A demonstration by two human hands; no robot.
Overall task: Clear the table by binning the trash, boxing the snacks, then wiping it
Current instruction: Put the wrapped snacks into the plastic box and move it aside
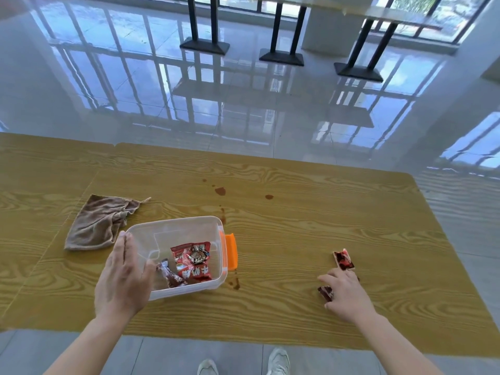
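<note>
A clear plastic box point(173, 226) with an orange latch point(231, 251) stands on the wooden table point(297, 239). Inside lie a red snack packet point(193, 262) and a small dark red packet point(170, 276). My left hand point(124, 277) rests flat against the box's near left rim, fingers apart. My right hand point(347, 295) lies on the table to the right, its fingers over a small dark red snack point(325, 292). Another small red packet point(343, 259) lies just beyond the fingertips. A brown cloth point(100, 223) is crumpled left of the box.
Brown liquid stains point(220, 190) dot the table behind the box, and another stain point(234, 284) lies by the box's right corner. Black table legs point(281, 54) stand on the glossy floor beyond. My shoes point(278, 361) show below the near table edge.
</note>
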